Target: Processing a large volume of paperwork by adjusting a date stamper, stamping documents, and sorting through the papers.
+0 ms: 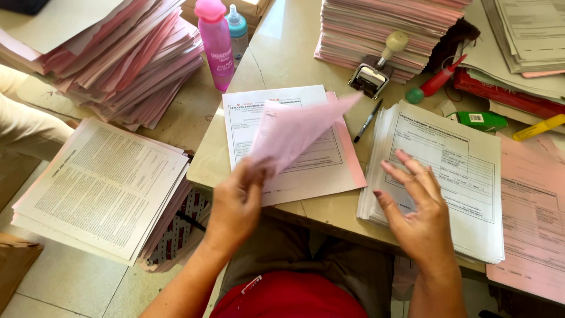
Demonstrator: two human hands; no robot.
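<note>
My left hand (pixel 235 203) pinches a thin pink sheet (pixel 300 126) by its lower corner; the sheet lifts and curls above a white printed form (pixel 247 118) that lies on another pink sheet on the beige table (pixel 282 53). My right hand (pixel 415 206) hovers with fingers spread over the near left corner of a thick stack of white forms (pixel 465 176), holding nothing.
A rubber stamp (pixel 376 68), a pen (pixel 368 121), a red-and-green tool (pixel 432 85) and a green marker (pixel 479 121) lie behind the forms. Tall pink-and-white paper piles (pixel 118 53) (pixel 382 29) stand at the back; two bottles (pixel 216 41) between them. Another printed pile (pixel 100 188) sits lower left.
</note>
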